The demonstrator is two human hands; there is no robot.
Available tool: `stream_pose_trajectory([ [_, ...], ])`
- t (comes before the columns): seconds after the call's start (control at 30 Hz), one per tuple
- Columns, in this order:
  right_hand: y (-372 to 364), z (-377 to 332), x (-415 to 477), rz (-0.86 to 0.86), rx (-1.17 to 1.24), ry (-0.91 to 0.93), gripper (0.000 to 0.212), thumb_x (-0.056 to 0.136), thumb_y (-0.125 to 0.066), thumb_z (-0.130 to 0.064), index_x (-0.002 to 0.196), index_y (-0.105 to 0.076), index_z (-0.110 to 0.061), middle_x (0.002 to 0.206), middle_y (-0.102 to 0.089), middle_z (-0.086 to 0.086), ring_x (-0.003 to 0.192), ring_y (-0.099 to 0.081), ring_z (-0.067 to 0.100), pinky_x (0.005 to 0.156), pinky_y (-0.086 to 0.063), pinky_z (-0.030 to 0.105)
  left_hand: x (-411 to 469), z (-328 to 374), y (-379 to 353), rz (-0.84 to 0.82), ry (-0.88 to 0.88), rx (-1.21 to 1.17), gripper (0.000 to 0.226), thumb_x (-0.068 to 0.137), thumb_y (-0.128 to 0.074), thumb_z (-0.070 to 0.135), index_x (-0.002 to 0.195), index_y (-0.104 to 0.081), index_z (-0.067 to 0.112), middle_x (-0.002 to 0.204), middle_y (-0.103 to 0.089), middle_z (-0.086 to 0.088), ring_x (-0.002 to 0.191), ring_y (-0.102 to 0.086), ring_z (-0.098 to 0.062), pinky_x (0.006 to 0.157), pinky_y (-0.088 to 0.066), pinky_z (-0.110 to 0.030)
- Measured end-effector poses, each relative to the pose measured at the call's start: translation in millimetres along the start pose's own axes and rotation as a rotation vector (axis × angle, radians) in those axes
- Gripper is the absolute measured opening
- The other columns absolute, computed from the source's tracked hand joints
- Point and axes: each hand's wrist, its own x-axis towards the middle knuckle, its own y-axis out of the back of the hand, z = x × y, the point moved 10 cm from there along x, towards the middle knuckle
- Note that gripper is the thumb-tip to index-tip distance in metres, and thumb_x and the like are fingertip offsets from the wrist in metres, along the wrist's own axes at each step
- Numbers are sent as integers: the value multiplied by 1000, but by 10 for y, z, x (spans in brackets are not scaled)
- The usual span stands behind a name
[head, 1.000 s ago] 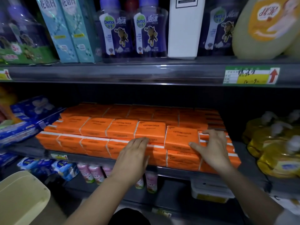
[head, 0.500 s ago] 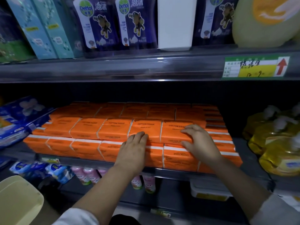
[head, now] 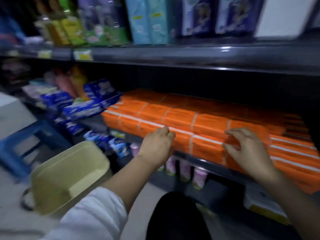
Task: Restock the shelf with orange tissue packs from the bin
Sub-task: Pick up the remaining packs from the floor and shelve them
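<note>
Orange tissue packs [head: 199, 122] lie stacked in rows on the dark middle shelf [head: 216, 168], filling it to the right. My left hand [head: 155, 146] rests with relaxed fingers against the front of the lower row. My right hand [head: 247, 149] hovers at the front packs further right, fingers spread and loosely bent, holding nothing. The pale yellow bin [head: 69, 175] stands on the floor at lower left, and no pack shows inside it. The frame is blurred by motion.
Blue wipe packs [head: 83, 104] sit left of the orange stack. A blue crate [head: 26, 144] stands on the floor behind the bin. Bottles and boxes fill the upper shelf [head: 173, 54]. Small pink bottles [head: 183, 168] line the shelf below.
The view has swung left and down, bringing the bin and blue crate into sight. Both hands have drawn back from the top of the packs to the front edge.
</note>
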Motion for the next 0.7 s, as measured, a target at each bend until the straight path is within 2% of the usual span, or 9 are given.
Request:
stream_pose_trajectory([
  [0.1, -465, -762, -23, -116, 52, 112, 36, 71, -77, -6, 106, -67, -4, 104, -64, 16, 99, -59, 35, 91, -42, 37, -600, -840, -18, -60, 137, 98, 34, 87, -56, 35, 113, -51, 14, 116, -49, -7, 111, -48, -28, 80, -42, -39],
  [0.27, -1451, -2076, -228, -364, 101, 325, 31, 69, -78, -9, 99, -69, -7, 95, -64, 13, 92, -61, 35, 83, -47, 40, -1999, -2385, -200, -173, 494, 93, 43, 90, -52, 41, 125, -45, 17, 125, -45, -6, 116, -45, -27, 87, -44, -40],
  [0.3, -1639, -2313, -286, -408, 95, 360, 30, 71, -76, -13, 100, -68, -8, 96, -63, 12, 94, -60, 34, 83, -46, 39, -2313, -2644, -259, -187, 569, 81, 45, 90, -52, 43, 126, -45, 18, 125, -46, -5, 116, -45, -26, 87, -45, -40],
  [0.37, -2018, -2737, -419, -493, 82, 415, 39, 79, -71, -24, 115, -63, -13, 110, -61, 8, 108, -55, 29, 90, -43, 36, -2929, -3073, -420, -231, 711, 83, 46, 90, -51, 46, 127, -45, 20, 125, -46, -3, 116, -46, -25, 85, -46, -39],
  [0.47, -2581, -3239, -652, -634, 79, 464, 48, 86, -62, -32, 131, -51, -18, 126, -53, 3, 120, -46, 21, 97, -40, 31, -3692, -3469, -725, -297, 860, 58, 47, 90, -48, 50, 129, -44, 23, 125, -46, -2, 118, -45, -23, 86, -45, -38],
  [0.7, -4075, -3662, -1341, -967, 9, 370, 51, 88, -57, -38, 133, -45, -17, 133, -49, 2, 122, -45, 19, 92, -37, 26, -4830, -3841, -1717, -337, 1047, -156, 48, 91, -48, 47, 131, -46, 21, 127, -48, -4, 119, -45, -24, 90, -45, -40],
])
